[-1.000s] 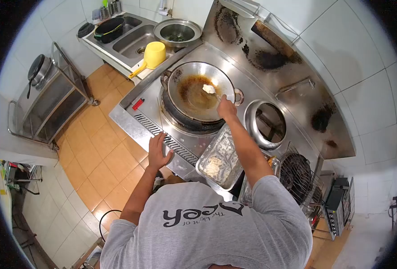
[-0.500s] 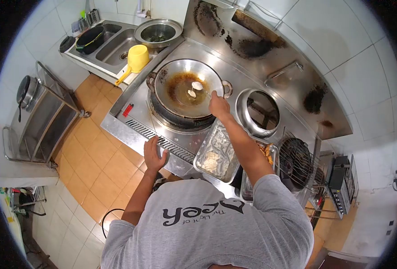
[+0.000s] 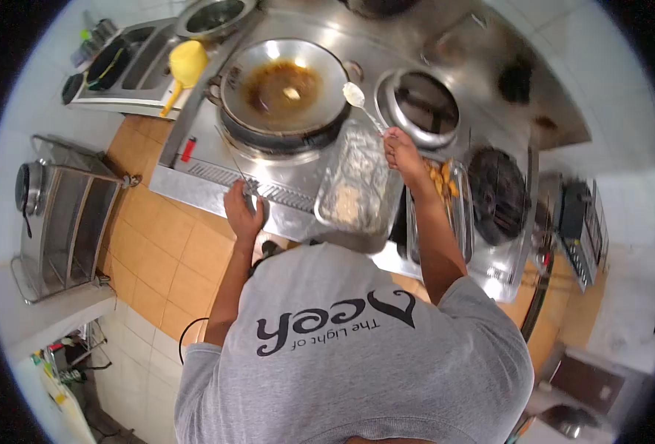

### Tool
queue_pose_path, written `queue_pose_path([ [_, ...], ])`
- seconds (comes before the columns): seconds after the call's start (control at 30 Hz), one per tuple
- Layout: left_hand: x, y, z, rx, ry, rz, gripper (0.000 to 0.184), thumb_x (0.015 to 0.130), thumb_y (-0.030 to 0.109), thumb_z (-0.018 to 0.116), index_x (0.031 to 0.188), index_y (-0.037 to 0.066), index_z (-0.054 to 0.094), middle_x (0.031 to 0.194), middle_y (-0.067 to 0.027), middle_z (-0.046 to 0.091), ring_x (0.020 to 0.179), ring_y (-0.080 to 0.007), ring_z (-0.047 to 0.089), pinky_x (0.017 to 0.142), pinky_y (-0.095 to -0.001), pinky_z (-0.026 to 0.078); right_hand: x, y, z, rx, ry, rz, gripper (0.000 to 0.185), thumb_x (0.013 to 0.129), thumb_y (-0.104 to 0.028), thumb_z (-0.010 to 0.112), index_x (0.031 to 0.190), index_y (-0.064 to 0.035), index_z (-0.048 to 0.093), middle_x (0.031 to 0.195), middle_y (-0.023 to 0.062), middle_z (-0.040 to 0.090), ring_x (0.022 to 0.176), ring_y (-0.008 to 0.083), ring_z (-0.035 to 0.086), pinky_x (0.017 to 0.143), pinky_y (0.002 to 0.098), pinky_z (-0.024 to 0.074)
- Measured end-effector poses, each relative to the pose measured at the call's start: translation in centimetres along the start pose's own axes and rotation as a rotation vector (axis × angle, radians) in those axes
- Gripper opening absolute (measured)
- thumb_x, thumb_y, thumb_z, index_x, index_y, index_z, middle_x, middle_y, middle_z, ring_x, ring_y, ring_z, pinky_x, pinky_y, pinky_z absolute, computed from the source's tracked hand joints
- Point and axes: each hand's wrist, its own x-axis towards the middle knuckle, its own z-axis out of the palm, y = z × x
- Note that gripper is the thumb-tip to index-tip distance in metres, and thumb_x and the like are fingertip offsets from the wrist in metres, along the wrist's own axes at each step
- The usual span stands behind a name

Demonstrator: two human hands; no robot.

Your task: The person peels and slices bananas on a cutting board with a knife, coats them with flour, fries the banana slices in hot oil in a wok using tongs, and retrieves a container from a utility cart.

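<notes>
My right hand [image 3: 401, 154] grips a long-handled metal spoon [image 3: 375, 122], its bowl coated in white batter. The spoon is beside the wok's right rim, above the far end of a metal tray [image 3: 326, 201] smeared with pale batter. A small pale lump of batter [image 3: 291, 93] sits in brown oil in the large wok [image 3: 326, 74] on the burner. My left hand [image 3: 243, 210] is at the stove's front edge by the slotted grate [image 3: 287, 198], thumb apart from the fingers. A thin rod-like line [image 3: 229, 152] runs from near its fingertips toward the wok; whether the hand touches it is unclear.
Right of the batter tray is another tray [image 3: 469, 229] with golden fried pieces [image 3: 443, 177]. A metal ring [image 3: 389, 111] lies behind. A red lighter [image 3: 188, 149], yellow dipper [image 3: 187, 64] and sink [image 3: 144, 72] are left. A dark burner with a grill rack [image 3: 497, 196] is far right.
My right hand has drawn the spoon from over the wok toward the right, leaving one lump in the oil. The view has shifted; my left hand stays near the stove's edge.
</notes>
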Motion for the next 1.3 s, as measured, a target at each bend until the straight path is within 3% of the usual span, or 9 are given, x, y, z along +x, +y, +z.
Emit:
queue_pose_path([
  [0.07, 0.4, 0.5, -0.2, 0.022, 0.008, 0.012, 0.052, 0.083, 0.023, 0.061, 0.126, -0.002, 0.048, 0.121, -0.0217, 0.054, 0.108, -0.0380, 0.050, 0.094, -0.0444, 0.039, -2.4, 4.3, -3.1, -0.005, 0.061, 0.017, 0.006, 0.091, -0.015, 0.050, 0.097, -0.0139, 0.047, 0.062, -0.0066, 0.037, 0.047, 0.0035, 0.030, 0.041, 0.0215, 0.0224],
  [0.13, 0.4, 0.3, 0.0, 0.034, -0.006, 0.023, 0.051, 0.084, 0.023, 0.061, 0.126, -0.003, 0.048, 0.121, -0.0221, 0.054, 0.109, -0.0380, 0.050, 0.095, -0.0441, 0.038, -3.8, 9.4, -6.5, -0.260, 0.112, 0.028, 0.018, 0.087, -0.015, 0.051, 0.104, -0.0070, 0.050, 0.067, -0.0016, 0.047, 0.054, 0.0114, 0.042, 0.048, 0.0278, 0.0337],
  [0.2, 0.5, 0.8, -0.2, 0.039, -0.039, 0.004, 0.049, 0.085, 0.023, 0.061, 0.125, -0.003, 0.049, 0.123, -0.0228, 0.053, 0.112, -0.0381, 0.049, 0.096, -0.0441, 0.037, -6.2, 12.0, -7.0, -0.619, 0.188, -0.063, 0.026, 0.085, -0.013, 0.052, 0.109, -0.0014, 0.052, 0.078, 0.0130, 0.062, 0.069, 0.0298, 0.061, 0.064, 0.0412, 0.0481],
  [0.33, 0.5, 0.6, -0.1, 0.085, -0.069, 0.032, 0.049, 0.086, 0.023, 0.061, 0.125, -0.003, 0.049, 0.124, -0.0218, 0.053, 0.114, -0.0378, 0.048, 0.099, -0.0447, 0.036, -8.0, 14.4, -6.2, -1.023, 0.226, -0.171, 0.023, 0.086, -0.010, 0.049, 0.108, -0.0034, 0.054, 0.084, 0.0250, 0.065, 0.081, 0.0443, 0.063, 0.072, 0.0534, 0.0502],
  [0.57, 0.6, 1.0, 0.1, 0.119, -0.041, 0.046, 0.045, 0.085, 0.023, 0.060, 0.120, -0.003, 0.051, 0.119, -0.0209, 0.055, 0.108, -0.0380, 0.050, 0.095, -0.0456, 0.037, -6.8, 12.4, -5.1, -1.375, 0.283, -0.228, 0.022, 0.081, -0.008, 0.050, 0.102, -0.0048, 0.056, 0.077, 0.0195, 0.066, 0.072, 0.0374, 0.067, 0.060, 0.0471, 0.0540],
  [0.67, 0.6, 0.9, 0.3, 0.126, -0.035, 0.030, 0.046, 0.086, 0.024, 0.060, 0.121, -0.003, 0.051, 0.120, -0.0216, 0.054, 0.108, -0.0386, 0.050, 0.095, -0.0457, 0.037, -7.2, 10.3, -5.6, -1.475, 0.075, -0.132, 0.021, 0.082, -0.011, 0.051, 0.101, -0.0045, 0.057, 0.080, 0.0210, 0.066, 0.075, 0.0383, 0.067, 0.064, 0.0483, 0.0539],
  [0.97, 0.2, 0.7, 0.5, 0.130, -0.027, -0.033, 0.049, 0.087, 0.023, 0.061, 0.127, -0.003, 0.047, 0.125, -0.0205, 0.052, 0.116, -0.0374, 0.047, 0.100, -0.0449, 0.036, -3.9, 10.9, -6.2, -1.235, -0.229, -0.025, 0.022, 0.081, -0.014, 0.050, 0.096, -0.0039, 0.062, 0.091, 0.0213, 0.065, 0.088, 0.0404, 0.064, 0.076, 0.0514, 0.0498],
  [1.07, 0.3, 0.7, 0.4, 0.136, -0.033, -0.047, 0.048, 0.088, 0.024, 0.061, 0.126, -0.002, 0.048, 0.124, -0.0204, 0.053, 0.116, -0.0373, 0.048, 0.099, -0.0446, 0.036, -2.6, 11.4, -5.7, -1.005, -0.195, -0.086, 0.021, 0.081, -0.012, 0.048, 0.093, -0.0034, 0.063, 0.091, 0.0222, 0.064, 0.089, 0.0412, 0.062, 0.077, 0.0506, 0.0488],
  [1.3, 0.4, 0.8, 0.4, 0.145, -0.025, -0.009, 0.048, 0.083, 0.023, 0.060, 0.122, -0.004, 0.050, 0.121, -0.0218, 0.053, 0.107, -0.0386, 0.050, 0.093, -0.0452, 0.039, -1.8, 9.4, -3.3, -1.147, -0.084, -0.219, 0.020, 0.082, -0.013, 0.049, 0.094, -0.0061, 0.064, 0.087, 0.0205, 0.065, 0.087, 0.0404, 0.062, 0.077, 0.0493, 0.0488],
])
